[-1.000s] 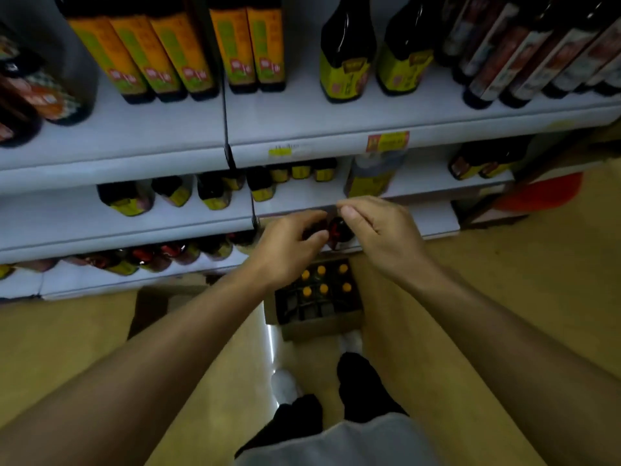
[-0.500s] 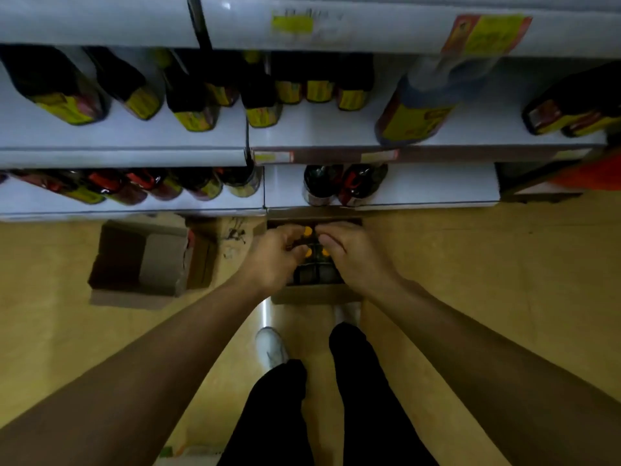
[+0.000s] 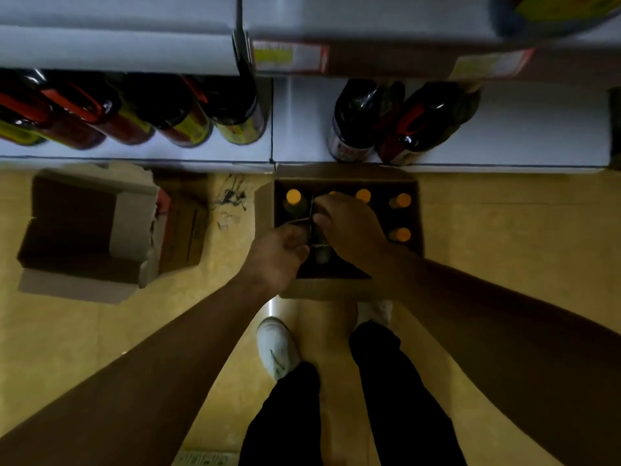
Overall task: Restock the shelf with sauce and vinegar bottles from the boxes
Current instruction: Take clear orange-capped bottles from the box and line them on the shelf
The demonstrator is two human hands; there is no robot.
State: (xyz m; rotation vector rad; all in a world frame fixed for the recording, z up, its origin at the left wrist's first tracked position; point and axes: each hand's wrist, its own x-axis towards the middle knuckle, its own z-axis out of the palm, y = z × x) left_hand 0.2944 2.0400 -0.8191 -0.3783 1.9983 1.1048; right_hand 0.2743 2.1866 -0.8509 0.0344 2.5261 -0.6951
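Observation:
An open cardboard box [image 3: 336,291] stands on the floor against the bottom shelf [image 3: 524,129]. It holds several dark bottles with orange caps [image 3: 363,195]. Both hands are down inside it. My left hand [image 3: 277,257] curls its fingers round a bottle neck at the box's left middle. My right hand [image 3: 349,227] grips the top of a neighbouring bottle, hiding its cap. Two dark bottles with red labels [image 3: 356,122] stand on the bottom shelf just behind the box.
A row of dark sauce bottles [image 3: 134,119] fills the bottom shelf to the left. An open box [image 3: 84,230] with nothing visible inside lies on the yellow floor at left. My white shoe [image 3: 275,348] and dark trouser legs are right behind the bottle box.
My hands left the two bottles on the bottom shelf, came down over the box, and now reach into it among the orange caps. My view tilted further down.

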